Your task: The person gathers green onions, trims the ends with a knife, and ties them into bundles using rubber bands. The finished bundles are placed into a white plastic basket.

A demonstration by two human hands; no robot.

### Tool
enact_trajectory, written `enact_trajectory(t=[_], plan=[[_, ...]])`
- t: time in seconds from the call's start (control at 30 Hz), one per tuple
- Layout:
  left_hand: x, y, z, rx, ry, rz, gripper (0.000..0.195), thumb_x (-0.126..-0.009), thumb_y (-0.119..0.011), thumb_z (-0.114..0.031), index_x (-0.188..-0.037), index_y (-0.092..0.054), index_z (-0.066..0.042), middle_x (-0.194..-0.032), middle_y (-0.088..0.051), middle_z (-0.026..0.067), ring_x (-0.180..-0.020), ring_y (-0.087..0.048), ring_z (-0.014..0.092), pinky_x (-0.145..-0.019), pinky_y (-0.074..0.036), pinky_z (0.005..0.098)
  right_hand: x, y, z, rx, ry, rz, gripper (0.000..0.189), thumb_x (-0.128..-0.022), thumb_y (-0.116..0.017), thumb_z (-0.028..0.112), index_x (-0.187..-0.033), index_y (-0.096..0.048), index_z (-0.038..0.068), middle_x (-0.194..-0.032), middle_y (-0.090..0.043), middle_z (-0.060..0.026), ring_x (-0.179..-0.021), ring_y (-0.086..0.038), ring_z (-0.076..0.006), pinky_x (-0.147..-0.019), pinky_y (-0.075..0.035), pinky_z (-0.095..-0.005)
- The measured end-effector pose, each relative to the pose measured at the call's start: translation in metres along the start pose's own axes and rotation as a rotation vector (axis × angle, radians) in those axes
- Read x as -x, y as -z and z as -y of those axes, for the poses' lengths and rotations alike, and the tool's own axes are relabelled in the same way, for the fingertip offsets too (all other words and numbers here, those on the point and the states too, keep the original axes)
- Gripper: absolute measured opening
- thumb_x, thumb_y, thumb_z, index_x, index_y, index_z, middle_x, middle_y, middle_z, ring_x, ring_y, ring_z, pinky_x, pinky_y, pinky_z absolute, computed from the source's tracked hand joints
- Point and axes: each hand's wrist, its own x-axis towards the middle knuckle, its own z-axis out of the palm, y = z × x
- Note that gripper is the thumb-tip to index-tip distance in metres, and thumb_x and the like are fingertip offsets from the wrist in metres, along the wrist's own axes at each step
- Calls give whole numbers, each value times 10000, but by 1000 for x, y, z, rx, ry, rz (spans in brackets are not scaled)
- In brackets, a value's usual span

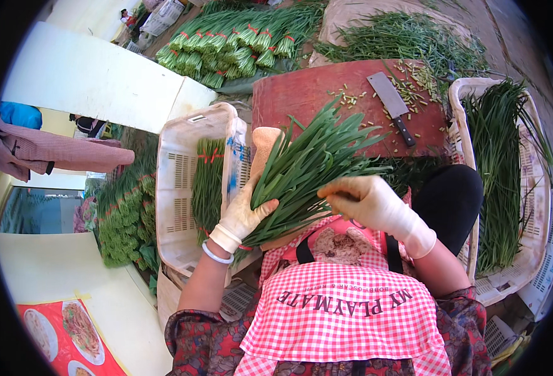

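Observation:
My left hand (246,214), in a pale stained work glove, is closed around a bundle of long flat green leaves, likely garlic chives (304,174), held over my lap. A red tie shows at the bundle's lower end, by my wrist. My right hand (368,202), gloved the same way, is just right of the leaves with its thumb and fingertips curled together; whether they pinch a leaf is hidden. Beyond my hands, a cleaver (394,105) with a black handle lies on a red board (300,98) among cut stem pieces (422,80).
At left, a white plastic crate (177,188) holds tied green bundles (208,188). Another crate (535,235) at right holds loose long leaves (493,178). Tied bundles (243,42) and a pile of leaf scraps (398,37) lie beyond the board. More bundles (126,225) stand at far left.

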Motion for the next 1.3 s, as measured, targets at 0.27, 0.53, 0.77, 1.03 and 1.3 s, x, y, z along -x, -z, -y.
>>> enact_trajectory(t=[0.27,0.53,0.77,1.03,1.3], plan=[[-3,-4,-8,21,-27,3,923,-923,-718,-576,-1509,-393,59,-1388,-586,237,-1327,-552,307,-1113,-419,382,-42,-44,-14,79,56,-137,261,-938,-707,193,-1169,-735,75,-839,-746,-108,-719,-721,-201,-680,-580,-318],[-5,-6,-2,-63,-36,-25,912,-922,-688,-609,-1492,-419,50,-1352,-605,271,-1306,-582,377,-1081,-452,413,-58,-61,-12,390,39,-102,310,-919,-698,373,-1038,-690,86,-846,-746,-113,-802,-733,-334,-706,-573,-442],[-4,-14,4,-191,-75,-86,833,-955,-656,-570,-1481,-436,37,-1302,-630,290,-1259,-603,422,-1047,-475,432,-69,-65,-12,143,-82,-44,252,-936,-709,308,-990,-698,62,-753,-718,-84,-651,-707,-246,-599,-557,-362],[-3,-7,10,-184,29,-70,773,-960,-686,-497,-1481,-445,22,-1303,-641,269,-1249,-611,408,-1040,-483,423,-19,37,10,-485,-412,442,469,-986,-695,464,-970,-734,-3,-721,-726,-98,-551,-682,-160,-528,-538,-262],[-30,-14,-12,-253,22,7,821,-841,-832,-442,-1452,-498,-8,-1265,-674,238,-1220,-639,378,-1027,-500,400,-38,-40,-69,-585,-407,95,603,-969,-710,483,-1398,-596,75,-1244,-700,-74,-1078,-672,-168,-838,-581,-351]])
